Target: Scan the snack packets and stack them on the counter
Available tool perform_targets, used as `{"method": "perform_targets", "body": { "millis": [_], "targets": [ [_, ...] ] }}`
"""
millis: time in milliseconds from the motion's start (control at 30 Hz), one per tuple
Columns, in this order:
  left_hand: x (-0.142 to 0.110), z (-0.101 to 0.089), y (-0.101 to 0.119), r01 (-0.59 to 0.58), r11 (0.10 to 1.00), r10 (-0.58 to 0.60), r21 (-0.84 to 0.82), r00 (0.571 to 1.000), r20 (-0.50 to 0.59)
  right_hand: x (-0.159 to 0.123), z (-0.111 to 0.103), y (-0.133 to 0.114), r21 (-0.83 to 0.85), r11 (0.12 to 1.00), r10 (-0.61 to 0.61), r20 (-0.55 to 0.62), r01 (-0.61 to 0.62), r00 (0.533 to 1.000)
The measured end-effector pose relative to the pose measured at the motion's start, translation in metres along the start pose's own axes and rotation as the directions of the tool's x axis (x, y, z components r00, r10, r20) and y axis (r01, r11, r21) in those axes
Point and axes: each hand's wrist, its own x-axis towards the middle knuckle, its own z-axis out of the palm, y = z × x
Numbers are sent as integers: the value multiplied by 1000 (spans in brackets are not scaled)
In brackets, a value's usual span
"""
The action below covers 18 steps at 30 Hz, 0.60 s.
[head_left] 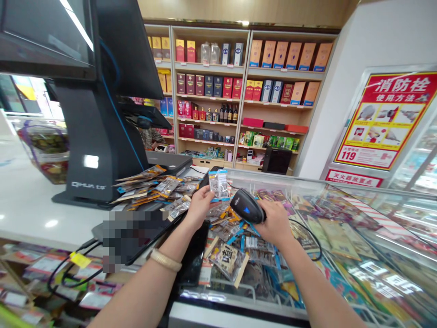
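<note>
Pinched in my left hand (201, 205) is a small clear snack packet (218, 182) with blue edges, its printed side turned toward me. My right hand (275, 221) is wrapped round the handle of a black barcode scanner (244, 205), whose head points left at the packet, a short gap away. Beneath both hands, a loose pile of snack packets (232, 232) with blue and orange edges lies on the glass counter. A larger snack bag (227, 259) with dark lettering rests at the front of that pile. More snack packets (167, 186) are heaped to the left, by the register.
A black register stand (88, 136) with screens rises at left. A dark tablet-like device (146, 237) lies before it. The scanner's cable (319, 241) loops to the right over the glass display case (341, 196). Shelves of boxed bottles (211, 86) line the back wall.
</note>
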Motion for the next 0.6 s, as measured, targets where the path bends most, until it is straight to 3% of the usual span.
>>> {"method": "perform_targets", "body": {
  "millis": [67, 133, 233, 300, 367, 433, 500, 600],
  "targets": [
    [1, -2, -5, 27, 983, -36, 180, 998, 50, -1, 1, 3, -3, 1000, -3, -61, 3, 998],
    [2, -4, -9, -32, 893, -17, 448, 994, 106, -1, 2, 6, -2, 1000, -20, -116, 20, 993],
    [2, -9, -8, -271, 569, 116, 777, 961, 250, -2, 2, 7, -7, 999, -48, -152, 47, 987],
    [1, -15, 0, -299, 317, 185, 900, 950, 251, -2, 2, 7, -13, 999, -49, -145, 48, 988],
    [-1, -23, 12, -149, 104, 241, 983, 963, 120, -1, 2, 6, -14, 999, -49, -139, 47, 989],
    [-2, -33, 23, 63, -33, 266, 997, 962, -53, -1, 2, 5, -9, 999, -54, -140, 54, 989],
    [-1, -42, 30, 206, -88, 220, 975, 958, -183, -1, 2, 5, -5, 998, -56, -146, 56, 988],
    [1, -50, 32, 269, -121, 105, 955, 961, -258, -2, 2, 6, -5, 998, -57, -146, 57, 988]
  ]
}}
